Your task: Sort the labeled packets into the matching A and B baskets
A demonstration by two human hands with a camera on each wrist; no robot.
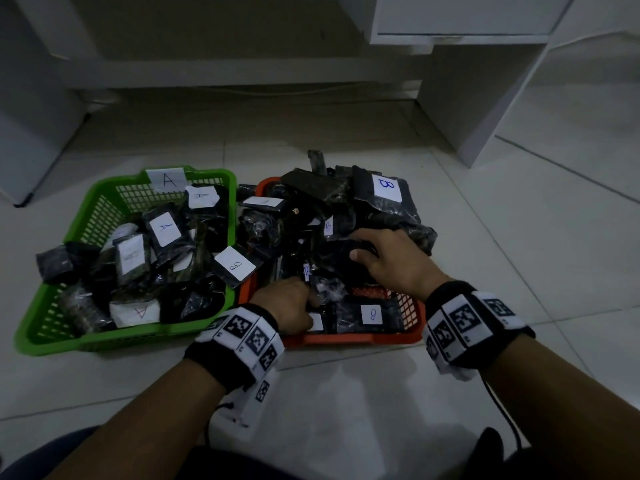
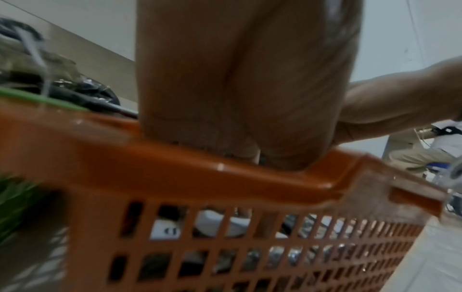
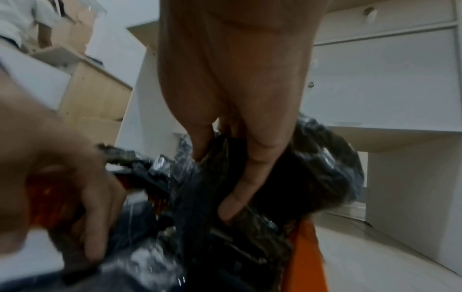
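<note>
A green basket with an A tag stands at the left and holds black packets with A labels. One packet with a B label lies over its right rim. Beside it, the orange basket is heaped with black packets, several labelled B. My left hand reaches over the near rim, its curled fingers buried among packets at the front left. My right hand lies on the heap, fingers and thumb curled round a dark packet.
Both baskets stand on a pale tiled floor. White furniture panels rise behind and to the right of them. A low white shelf edge runs along the back. Another person sits in the background of the left wrist view.
</note>
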